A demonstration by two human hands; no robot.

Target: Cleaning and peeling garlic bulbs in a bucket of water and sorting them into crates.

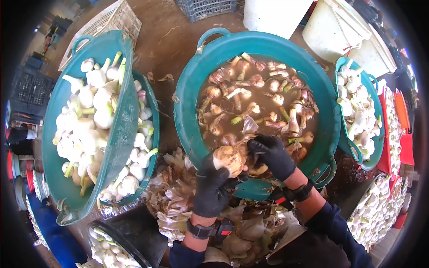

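A garlic bulb [230, 160] with brown, dirty outer skin is in my left hand [211, 187], which wears a black glove. My right hand [270, 154], gloved the same way, pinches the dry skin and stem end of that bulb. Both hands are over the near rim of a round teal tub [187, 83]. Muddy brown water [256, 100] fills its bottom, with many unpeeled garlic bulbs and cut stems floating in it. Below my hands lies a heap of peeled garlic skins [174, 197]. The fingertips of both hands are partly hidden.
At left, a tilted teal tub [50, 134] of white garlic rests over another teal tub [156, 117]. A black bucket [134, 231] of garlic stands near left. On the right are a smaller teal tub [377, 134] and red containers [407, 149]. White buckets [331, 30] and crates [206, 9] stand behind.
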